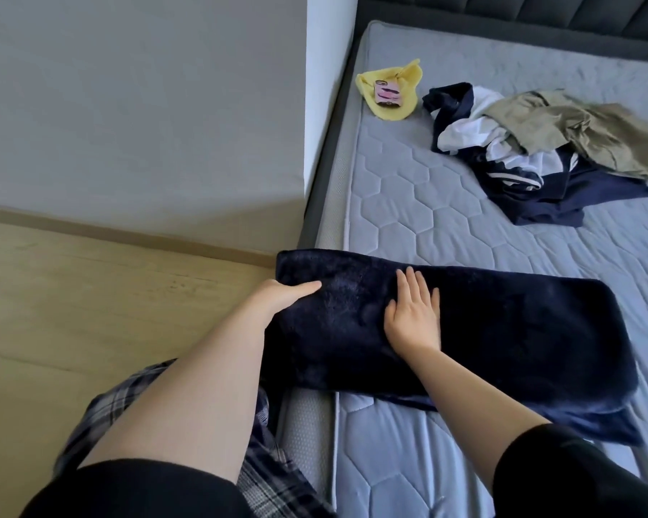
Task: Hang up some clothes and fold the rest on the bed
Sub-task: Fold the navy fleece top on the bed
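Plainly soft and thick, the navy fleece (483, 330) should fold limp; our left hand (281, 293) grips its end; our right hand (414, 315) presses flat.

I can read no text on my feed. The only printed item I see is a small card tag (388, 92) lying on the yellow cloth (410, 89) near the far left corner of the bed (446, 226). The tag has a tan border and a pink panel with dark marks across it. The marks are too small and blurred for me to make out any letter, number or brand.
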Available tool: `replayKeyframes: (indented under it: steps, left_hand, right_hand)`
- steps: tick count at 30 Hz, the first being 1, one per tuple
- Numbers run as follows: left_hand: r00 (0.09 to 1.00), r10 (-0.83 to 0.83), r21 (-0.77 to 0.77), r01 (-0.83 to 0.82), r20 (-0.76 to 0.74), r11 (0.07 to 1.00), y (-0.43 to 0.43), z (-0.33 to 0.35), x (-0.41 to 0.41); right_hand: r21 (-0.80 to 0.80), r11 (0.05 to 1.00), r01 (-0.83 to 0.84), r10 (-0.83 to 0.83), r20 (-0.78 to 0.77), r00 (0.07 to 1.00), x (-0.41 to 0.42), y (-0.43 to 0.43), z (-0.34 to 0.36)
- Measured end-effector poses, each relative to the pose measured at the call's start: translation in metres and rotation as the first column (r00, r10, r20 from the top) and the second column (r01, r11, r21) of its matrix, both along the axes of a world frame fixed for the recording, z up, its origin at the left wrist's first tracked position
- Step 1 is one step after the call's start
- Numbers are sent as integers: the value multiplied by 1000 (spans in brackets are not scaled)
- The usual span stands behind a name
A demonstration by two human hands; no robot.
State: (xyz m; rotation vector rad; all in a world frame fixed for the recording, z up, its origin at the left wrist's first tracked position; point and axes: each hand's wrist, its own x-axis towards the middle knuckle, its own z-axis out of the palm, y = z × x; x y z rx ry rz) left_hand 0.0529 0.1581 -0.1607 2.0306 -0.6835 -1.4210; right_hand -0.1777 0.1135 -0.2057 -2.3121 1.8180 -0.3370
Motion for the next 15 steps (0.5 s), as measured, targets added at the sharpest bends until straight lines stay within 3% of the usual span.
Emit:
replayKeyframes:
  steps: [4,9,15]
  left_hand:
    - [987,-120,4,121,-110,993,6,28,-3]
    - [930,-45,-172,-19,-365,985,9,65,-25]
    - [908,-68,-310,-69,-413,948,7,131,-33]
  right_hand:
    - [50,999,-3,3,6,1000,-1,-1,6]
    - [111,993,36,-47,94,994,-3,1,29]
    - [146,987,61,-101,286,953,41,7,62]
